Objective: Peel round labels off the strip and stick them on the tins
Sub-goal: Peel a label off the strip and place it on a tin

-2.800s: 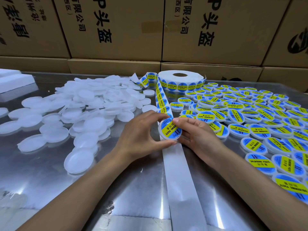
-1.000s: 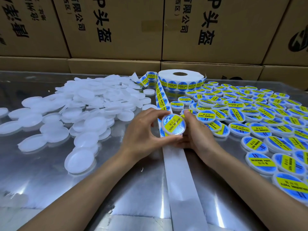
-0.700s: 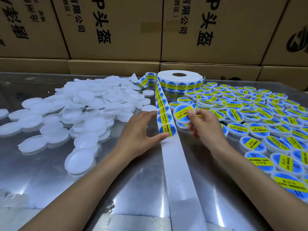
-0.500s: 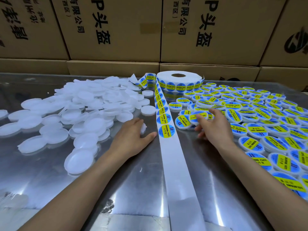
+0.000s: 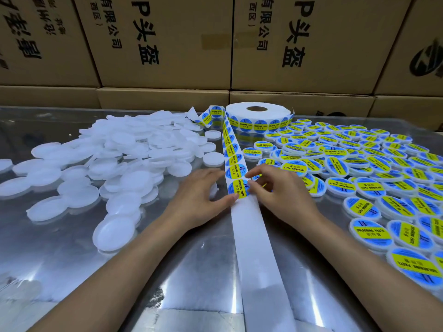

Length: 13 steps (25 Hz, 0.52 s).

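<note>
Backing strip (image 5: 257, 245) is laid down the middle of the shiny table (image 5: 72, 255), running from a white roll (image 5: 257, 116) at the far edge toward the viewer; its near length is bare white, while its far length is covered with round blue-and-yellow labels. The nearest label (image 5: 238, 189) on the strip is framed by both hands. The left hand (image 5: 199, 197) is rested on the table just left of the strip, its thumb tip pressed at the lower left edge of that label, and a small white tin (image 5: 213, 188) is partly covered beneath its curled fingers; whether the tin is gripped cannot be told. The right hand (image 5: 280, 192) is set against the strip's right edge, its fingertips (image 5: 250, 184) curled onto the label's rim as if pinching it, though whether the label is lifted cannot be told. Unlabelled white tins (image 5: 115, 159) are heaped on the left side of the table, well apart from the labelled tins (image 5: 359, 168), which are spread over the right side. Brown cardboard boxes (image 5: 167, 44) with black printed characters are stacked behind the table.
</note>
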Motion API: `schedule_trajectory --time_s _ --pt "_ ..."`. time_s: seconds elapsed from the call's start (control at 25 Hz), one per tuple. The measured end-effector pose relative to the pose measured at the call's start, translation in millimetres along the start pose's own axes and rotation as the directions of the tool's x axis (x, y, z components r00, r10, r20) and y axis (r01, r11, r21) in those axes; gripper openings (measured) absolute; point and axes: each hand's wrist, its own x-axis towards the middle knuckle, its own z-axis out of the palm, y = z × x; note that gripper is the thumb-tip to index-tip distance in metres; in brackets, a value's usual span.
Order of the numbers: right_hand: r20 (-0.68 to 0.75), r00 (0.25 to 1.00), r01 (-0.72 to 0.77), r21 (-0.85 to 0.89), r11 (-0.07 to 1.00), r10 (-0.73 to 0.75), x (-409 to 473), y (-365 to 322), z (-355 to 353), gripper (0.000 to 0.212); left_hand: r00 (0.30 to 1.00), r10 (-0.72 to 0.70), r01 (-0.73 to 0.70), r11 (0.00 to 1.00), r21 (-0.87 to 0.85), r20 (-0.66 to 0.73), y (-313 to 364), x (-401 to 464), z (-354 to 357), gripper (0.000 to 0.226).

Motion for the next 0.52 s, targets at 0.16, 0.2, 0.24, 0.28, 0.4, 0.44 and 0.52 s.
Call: schedule_trajectory --time_s 0.16,0.2,0.24,0.28,0.4,0.44,0.52 --pt "0.097 0.994 0.054 -0.118 0.991 -0.043 -1 2 7 0.021 0.985 0.012 -0.022 0.998 0.061 0.172 7 -1 3 0.078" --pt "0.13 0.991 0.054 -0.146 0.988 -0.035 0 5 8 0.026 0.983 -0.002 -0.012 0.997 0.076 0.184 8 -2 3 0.083" --pt "0.16 0.987 0.054 -0.156 0.986 -0.029 0 8 8 0.029 0.982 -0.003 -0.016 0.995 0.1 0.191 8 -3 2 0.086" --pt "0.181 0.983 0.054 -0.158 0.986 -0.025 1 11 9 0.032 0.981 0.007 -0.032 0.992 0.121 0.195 9 -3 1 0.087" --pt "0.226 0.974 0.067 -0.157 0.985 -0.03 1 15 11 0.037 0.978 0.039 -0.067 0.989 0.134 0.205 8 -4 -2 0.083" --pt "0.245 0.969 0.074 -0.158 0.985 -0.034 1 16 11 0.041 0.979 0.044 -0.069 0.99 0.123 0.199 8 -4 -3 0.08" --pt "0.275 0.961 0.079 -0.155 0.985 -0.034 1 17 11 0.045 0.985 0.043 -0.057 0.995 0.084 0.167 8 -5 -3 0.07"
